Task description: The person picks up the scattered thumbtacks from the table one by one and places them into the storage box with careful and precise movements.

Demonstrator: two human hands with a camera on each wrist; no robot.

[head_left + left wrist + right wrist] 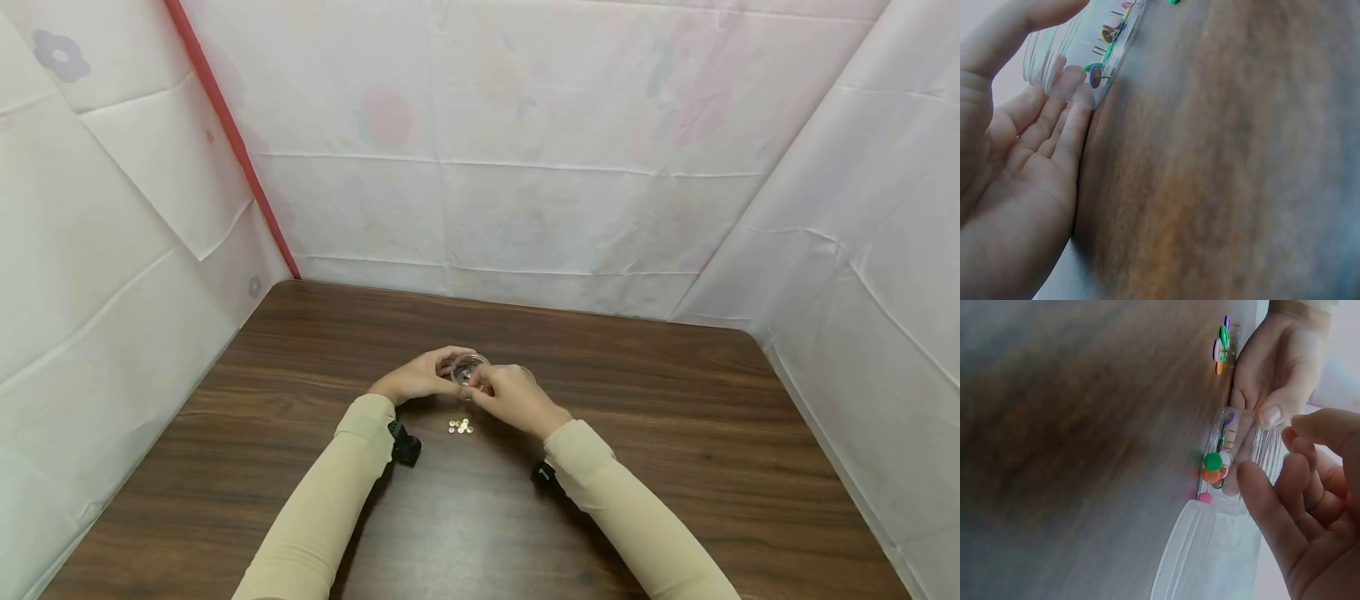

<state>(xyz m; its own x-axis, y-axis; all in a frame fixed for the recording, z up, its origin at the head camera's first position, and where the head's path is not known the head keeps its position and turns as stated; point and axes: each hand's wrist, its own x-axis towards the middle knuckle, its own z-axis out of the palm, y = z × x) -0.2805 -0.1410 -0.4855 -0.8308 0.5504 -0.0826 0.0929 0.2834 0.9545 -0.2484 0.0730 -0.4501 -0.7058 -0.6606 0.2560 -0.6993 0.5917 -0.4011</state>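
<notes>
My left hand (pixel 423 377) holds a small round clear plastic container (pixel 456 367), thumb on one side and fingers along the other. Inside it lie colourful flat-headed thumbtacks (pixel 1212 461), in green, orange, pink and purple. The right hand (pixel 513 397) reaches over the container's mouth with fingers bent. In the right wrist view its fingertips (pixel 1249 472) are spread at the rim, with no tack showing between them. More thumbtacks (pixel 461 427) lie in a small group on the table, on the near side of the container.
A clear round lid (pixel 1182 550) stands beside the container, mostly hidden behind the right hand in the head view. The dark wood table (pixel 675 417) has pale curtains (pixel 525 208) at its back and sides. Black wrist cameras (pixel 406 444) sit under both sleeves.
</notes>
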